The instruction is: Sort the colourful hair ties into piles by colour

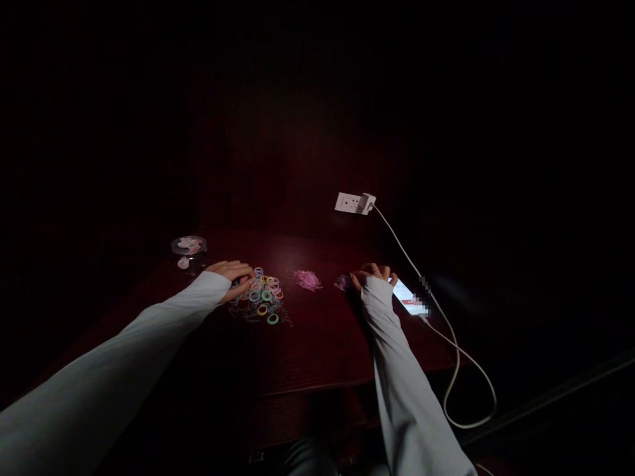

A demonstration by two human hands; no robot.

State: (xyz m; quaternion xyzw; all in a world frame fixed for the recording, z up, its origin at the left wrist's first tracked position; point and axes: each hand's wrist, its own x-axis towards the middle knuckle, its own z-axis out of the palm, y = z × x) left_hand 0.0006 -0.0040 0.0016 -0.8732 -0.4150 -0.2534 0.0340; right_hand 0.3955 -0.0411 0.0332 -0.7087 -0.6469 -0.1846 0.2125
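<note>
Purple pile (341, 283) — individual pieces indistinct

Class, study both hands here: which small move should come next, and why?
Perhaps the left hand should pick one piece from the mixed pile: it is right at that pile, while pink pieces and purple pieces lie in separate heaps.

Both sleeves (407, 377) are long and pale grey.

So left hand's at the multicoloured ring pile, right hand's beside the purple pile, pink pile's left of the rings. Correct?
One fix: in the head view, the pink pile is right of the multicoloured ring pile. Left hand and right hand are as you said.
</note>
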